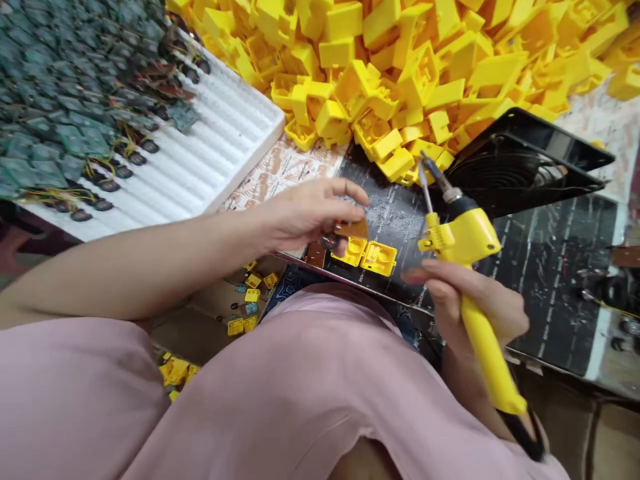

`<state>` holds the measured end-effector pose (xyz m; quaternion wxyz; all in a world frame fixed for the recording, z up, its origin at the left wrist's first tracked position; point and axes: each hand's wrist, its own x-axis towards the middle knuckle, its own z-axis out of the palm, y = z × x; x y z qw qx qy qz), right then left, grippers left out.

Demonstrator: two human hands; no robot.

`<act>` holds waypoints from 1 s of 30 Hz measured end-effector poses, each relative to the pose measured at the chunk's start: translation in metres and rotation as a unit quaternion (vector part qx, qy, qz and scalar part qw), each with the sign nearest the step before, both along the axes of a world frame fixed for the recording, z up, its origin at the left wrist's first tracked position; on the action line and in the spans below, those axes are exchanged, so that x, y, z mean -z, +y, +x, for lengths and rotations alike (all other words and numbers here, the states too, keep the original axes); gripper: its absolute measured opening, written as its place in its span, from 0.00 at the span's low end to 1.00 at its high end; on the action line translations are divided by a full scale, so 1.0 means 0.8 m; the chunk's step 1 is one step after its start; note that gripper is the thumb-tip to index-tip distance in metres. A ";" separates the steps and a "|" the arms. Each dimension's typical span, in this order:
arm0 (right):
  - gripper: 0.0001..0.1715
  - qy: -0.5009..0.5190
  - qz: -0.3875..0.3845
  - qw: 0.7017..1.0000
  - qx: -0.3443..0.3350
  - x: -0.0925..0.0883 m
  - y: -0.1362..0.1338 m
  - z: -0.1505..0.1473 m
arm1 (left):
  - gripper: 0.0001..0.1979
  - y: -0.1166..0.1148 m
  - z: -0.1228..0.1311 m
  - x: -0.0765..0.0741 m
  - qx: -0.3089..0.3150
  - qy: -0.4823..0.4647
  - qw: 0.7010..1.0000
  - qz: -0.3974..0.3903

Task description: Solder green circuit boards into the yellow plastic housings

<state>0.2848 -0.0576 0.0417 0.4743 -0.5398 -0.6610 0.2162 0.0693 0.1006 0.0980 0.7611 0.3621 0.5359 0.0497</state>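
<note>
My right hand [480, 307] is closed round the grip of a yellow soldering gun [470, 237]. Its metal tip and a thin feed tube point up and away, toward the yellow pile. Over the mat's front edge, my left hand [315, 213] pinches a small brown circuit board [354, 229]; a dark round part shows by the fingertips. Just below that hand lies an open yellow plastic case [379, 258], its two halves side by side. The left half is partly covered by the fingers. Another brown board [316, 255] rests at the mat edge, left of the case.
A heap of yellow cases [400, 73] spans the back. At left, a ribbed white foam tray [235, 127] carries many green circuit boards [60, 100] with wired round parts. A black framed fan [525, 163] leans behind the soldering gun. Yellow pieces [253, 293] lie below the table.
</note>
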 end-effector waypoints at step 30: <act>0.21 0.050 0.132 0.978 0.156 -0.002 0.024 -0.045 | 0.24 -0.053 -0.013 0.045 0.097 -0.107 0.932 0.332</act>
